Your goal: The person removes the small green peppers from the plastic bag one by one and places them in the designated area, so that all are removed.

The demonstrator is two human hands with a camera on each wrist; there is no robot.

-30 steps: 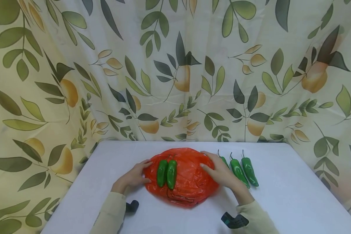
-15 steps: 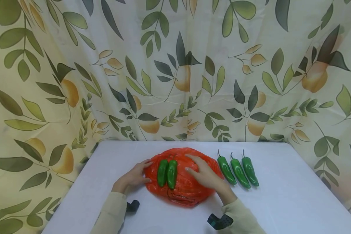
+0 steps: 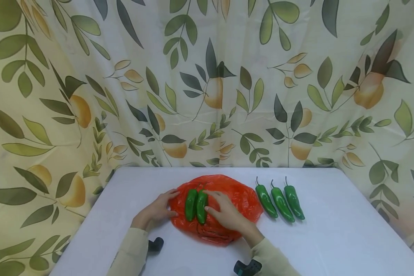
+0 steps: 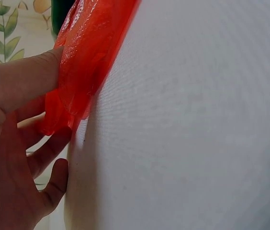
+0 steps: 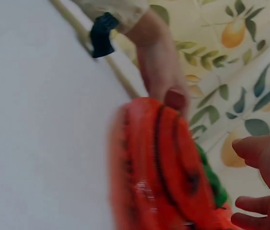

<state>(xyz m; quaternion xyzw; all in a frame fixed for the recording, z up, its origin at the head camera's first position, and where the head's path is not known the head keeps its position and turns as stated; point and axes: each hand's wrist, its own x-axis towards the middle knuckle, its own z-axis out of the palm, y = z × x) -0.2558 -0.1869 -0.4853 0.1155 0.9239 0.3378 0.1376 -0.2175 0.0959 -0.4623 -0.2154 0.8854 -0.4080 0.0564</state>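
In the head view a red plastic bag (image 3: 236, 199) lies bunched on the white table, with two green peppers (image 3: 191, 205) side by side on its left part. My left hand (image 3: 158, 209) holds the bag's left edge. The left wrist view shows that edge, the red plastic (image 4: 84, 57), between the thumb and fingers of the left hand (image 4: 20, 105). Over the bag, my right hand (image 3: 225, 211) has its fingertips right at the right-hand pepper (image 3: 201, 207), thumb and fingers spread. In the right wrist view the right hand (image 5: 264, 182) appears with fingers apart beside the peppers.
Three more green peppers (image 3: 282, 203) lie in a row on the white table (image 3: 331, 245), right of the bag. A curtain (image 3: 241, 126) printed with leaves and fruit hangs behind the table and along its sides.
My right hand has moved left across the bag, from its right edge to the peppers on top. The left hand and the bag have stayed in place.
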